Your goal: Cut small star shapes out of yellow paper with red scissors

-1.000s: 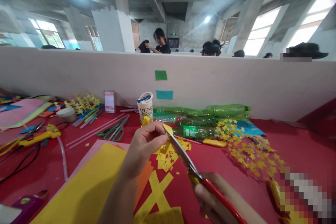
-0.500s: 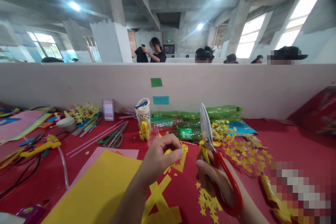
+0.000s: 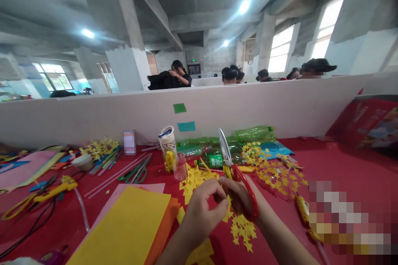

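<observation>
In my right hand point(image 3: 239, 193) is a pair of scissors point(image 3: 226, 155) with red handles, its silver blades pointing up and away from me. My left hand point(image 3: 203, 207) is curled with thumb and fingers pinched, close beside the right hand; whatever lies between its fingertips is too small or hidden to make out. Cut yellow paper sheets with star-shaped holes point(image 3: 195, 180) lie just behind the left hand. Below the right hand, a small pile of yellow paper stars point(image 3: 243, 230) rests on the red tabletop.
Yellow and orange paper sheets point(image 3: 124, 223) are stacked at left. Behind stand a white cup point(image 3: 168, 140) and green plastic bottles point(image 3: 253, 133) by a white partition point(image 3: 93, 114). More stars point(image 3: 276, 172) spread at right, near a yellow glue gun point(image 3: 303, 211). Green-handled scissors point(image 3: 137, 172) lie left.
My hands have come together: the right hand has moved left with the scissors toward the left hand. The view has shifted slightly, and a person beyond the partition has lowered a black cloth.
</observation>
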Available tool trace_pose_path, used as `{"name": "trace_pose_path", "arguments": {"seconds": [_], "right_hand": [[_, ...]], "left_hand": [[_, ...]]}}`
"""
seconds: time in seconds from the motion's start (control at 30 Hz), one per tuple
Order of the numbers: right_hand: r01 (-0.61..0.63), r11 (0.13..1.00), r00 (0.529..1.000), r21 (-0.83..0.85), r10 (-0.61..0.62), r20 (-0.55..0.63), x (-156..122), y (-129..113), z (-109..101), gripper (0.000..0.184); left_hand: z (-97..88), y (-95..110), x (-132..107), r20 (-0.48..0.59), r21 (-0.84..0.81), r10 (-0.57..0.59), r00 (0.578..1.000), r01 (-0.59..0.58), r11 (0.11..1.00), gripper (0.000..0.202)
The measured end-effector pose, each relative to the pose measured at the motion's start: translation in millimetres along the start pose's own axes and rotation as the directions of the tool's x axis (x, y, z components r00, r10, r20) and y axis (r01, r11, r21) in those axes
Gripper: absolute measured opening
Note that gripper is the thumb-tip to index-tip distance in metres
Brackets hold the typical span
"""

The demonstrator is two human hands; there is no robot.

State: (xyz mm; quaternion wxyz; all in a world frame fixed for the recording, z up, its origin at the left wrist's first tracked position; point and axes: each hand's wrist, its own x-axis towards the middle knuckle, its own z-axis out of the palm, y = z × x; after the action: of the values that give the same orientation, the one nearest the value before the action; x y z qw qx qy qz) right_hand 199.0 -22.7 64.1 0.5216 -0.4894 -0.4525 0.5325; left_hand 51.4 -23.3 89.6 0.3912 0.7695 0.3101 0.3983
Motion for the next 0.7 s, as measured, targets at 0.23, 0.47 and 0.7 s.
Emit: {"name": "trace_pose_path", "arguments": {"seconds": [0.23, 0.47, 0.7], "right_hand": [[0.015, 0.999, 1.0, 0.04, -0.014, -0.028, -9.3, -6.8, 3.7, 0.027], [0.11, 0.991, 0.977, 0.07, -0.096, -0.189, -4.3, -16.4, -22.7, 0.023], [0.134, 0.989, 0.977, 0.064, -0.121, -0.176, -3.1, -18.3, -43.7, 0.022]], "left_hand": [[6.3, 3.0, -7.5, -0.004, -0.007, 0.019, 1.0, -0.019, 1.0, 0.015], [-4.9, -22.2, -8.5, -0.116, -0.115, -0.082, 0.99, 0.069, 0.991, 0.01], [29.2, -74.7, -5.0, 0.25, 0.179, -0.33, 0.91, 0.292, 0.94, 0.015]]}}
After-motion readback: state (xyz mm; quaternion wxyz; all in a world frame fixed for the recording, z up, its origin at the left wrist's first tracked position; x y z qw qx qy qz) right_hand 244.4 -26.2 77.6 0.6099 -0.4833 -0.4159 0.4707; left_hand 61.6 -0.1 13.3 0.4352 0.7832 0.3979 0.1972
